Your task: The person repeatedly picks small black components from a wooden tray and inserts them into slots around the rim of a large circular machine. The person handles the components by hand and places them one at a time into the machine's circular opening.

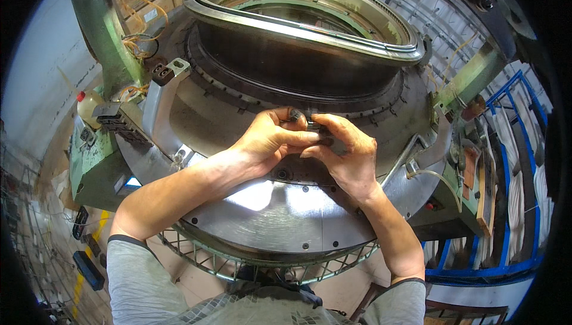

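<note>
Both hands meet in front of me, over the flat metal plate of a large round machine [268,224]. My left hand [268,137] is closed, its fingers curled and its thumb reaching across toward the right fingers. Closed from the other side, my right hand [345,146] has its thumb and fingers around the same spot. Between the fingertips shows a small dark metal piece [311,125], gripped by both hands; fingers cover most of it, so its exact kind is unclear. Just beyond my hands rises the machine's dark cylinder [298,66], topped by a shiny toothed ring [304,33].
Curved metal brackets [164,101] stand on the plate's left, near a bottle with a red cap [89,107]. Green posts [110,45] flank the machine. A blue rack [506,188] with white rolls stands at right. Below the plate runs a lattice guard [226,263].
</note>
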A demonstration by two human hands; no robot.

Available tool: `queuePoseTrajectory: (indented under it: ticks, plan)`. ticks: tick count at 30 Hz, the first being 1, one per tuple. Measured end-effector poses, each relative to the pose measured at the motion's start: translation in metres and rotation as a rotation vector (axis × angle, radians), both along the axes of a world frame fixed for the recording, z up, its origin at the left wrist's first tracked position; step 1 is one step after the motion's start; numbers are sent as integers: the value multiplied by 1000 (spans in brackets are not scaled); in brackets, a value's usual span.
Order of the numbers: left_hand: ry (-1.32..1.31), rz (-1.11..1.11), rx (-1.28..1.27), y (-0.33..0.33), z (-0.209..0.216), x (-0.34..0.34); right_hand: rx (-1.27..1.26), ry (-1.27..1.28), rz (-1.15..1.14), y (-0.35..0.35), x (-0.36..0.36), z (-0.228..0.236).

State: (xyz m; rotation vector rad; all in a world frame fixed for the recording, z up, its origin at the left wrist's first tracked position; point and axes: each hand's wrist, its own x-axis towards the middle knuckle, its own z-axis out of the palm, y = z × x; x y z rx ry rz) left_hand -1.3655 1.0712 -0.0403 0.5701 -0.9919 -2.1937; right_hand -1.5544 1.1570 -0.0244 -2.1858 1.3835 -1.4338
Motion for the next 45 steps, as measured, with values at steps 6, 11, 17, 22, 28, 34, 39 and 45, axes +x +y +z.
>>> queuePoseTrajectory:
  ticks: [6, 11, 17, 22, 28, 34, 39, 45]
  plan:
    - [21, -45, -29, -1, 1, 1, -74, 37, 28, -5, 2, -2]
    - [31, -39, -59, 1, 1, 0, -104, 38, 52, -5, 2, -2]
    - [27, -31, -138, 3, 3, -1, -129, 98, 23, -3, 0, 2]
    - [33, -47, -214, 2, 0, -1, -46, 22, 44, -1, 0, 2]
    - [-2, 12, -214, 5, -1, -3, -110, 86, 41, -4, 1, 7]
    - [-8, 71, -53, 3, 7, -2, -67, -20, -100, 1, 1, 7]
    - [-39, 126, -52, 1, 7, -2, -119, 123, -189, -1, -5, 4]
    - [41, 124, -10, 2, 1, -4, -140, 198, -220, -2, 4, -4]
